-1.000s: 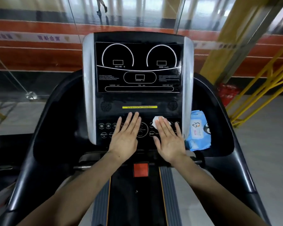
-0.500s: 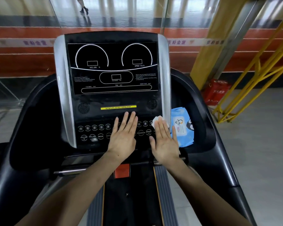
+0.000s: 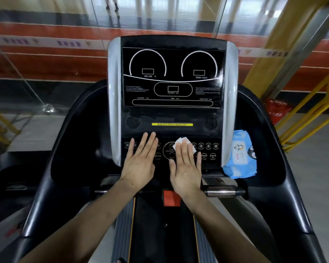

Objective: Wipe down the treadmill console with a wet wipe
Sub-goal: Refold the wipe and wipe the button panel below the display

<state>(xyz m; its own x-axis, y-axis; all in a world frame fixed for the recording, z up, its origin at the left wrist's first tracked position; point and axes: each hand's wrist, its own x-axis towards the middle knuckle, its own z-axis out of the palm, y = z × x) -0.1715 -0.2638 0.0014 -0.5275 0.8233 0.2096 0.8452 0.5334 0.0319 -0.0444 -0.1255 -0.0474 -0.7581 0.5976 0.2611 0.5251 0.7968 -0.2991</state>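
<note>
The red stop button [image 3: 171, 198] sits nearest, below the console [image 3: 172, 118]. On the console's button row, the left hand [image 3: 141, 160] lies flat, fingers extended, holding nothing. The right hand [image 3: 186, 168] presses the wet wipe [image 3: 182, 142] flat, fingers extended. The wipe pack [image 3: 240, 154] rests right of the console.

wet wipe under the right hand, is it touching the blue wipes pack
Apart. The head view shows the wet wipe under the right hand on the button panel, with buttons and the console's silver side trim between it and the blue wipes pack.
</note>
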